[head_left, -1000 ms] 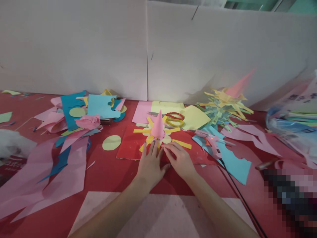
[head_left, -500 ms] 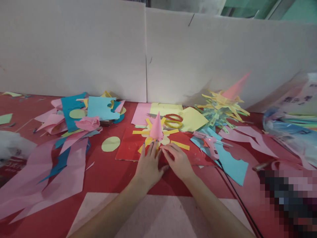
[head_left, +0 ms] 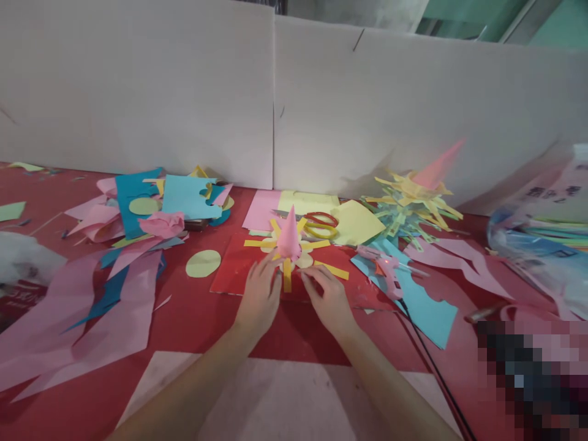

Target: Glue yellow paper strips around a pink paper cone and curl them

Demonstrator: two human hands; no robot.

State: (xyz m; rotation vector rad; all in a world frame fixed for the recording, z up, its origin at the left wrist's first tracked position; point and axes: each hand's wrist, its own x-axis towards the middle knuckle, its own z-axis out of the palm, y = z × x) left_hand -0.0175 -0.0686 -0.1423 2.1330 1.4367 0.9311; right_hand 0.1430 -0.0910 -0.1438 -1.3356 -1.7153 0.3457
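A pink paper cone [head_left: 289, 236] stands upright at the centre of a pale scalloped paper flower [head_left: 305, 261]. Yellow paper strips [head_left: 287, 277] stick out from the flower like rays, one pointing straight toward me. All of it rests on a red board [head_left: 234, 264]. My left hand [head_left: 260, 295], fingers loosely bent and apart, is at the flower's lower left, partly covering that side. On the other side of the front strip, my right hand [head_left: 329, 300] hovers by the lower right petals with curved fingers and nothing visible in them.
Scissors [head_left: 321, 225] lie behind the flower on paper sheets. To the right, a pink glue gun [head_left: 389, 269] with a black cord rests on blue paper [head_left: 429, 309]. A coned paper piece [head_left: 413, 193] stands behind it. Paper scraps [head_left: 133, 294] and a pale disc [head_left: 203, 263] lie left.
Both hands have drawn apart from the front of the flower, the left one moving left. The yellow strip pointing toward me, formerly hidden by the fingers, now shows.
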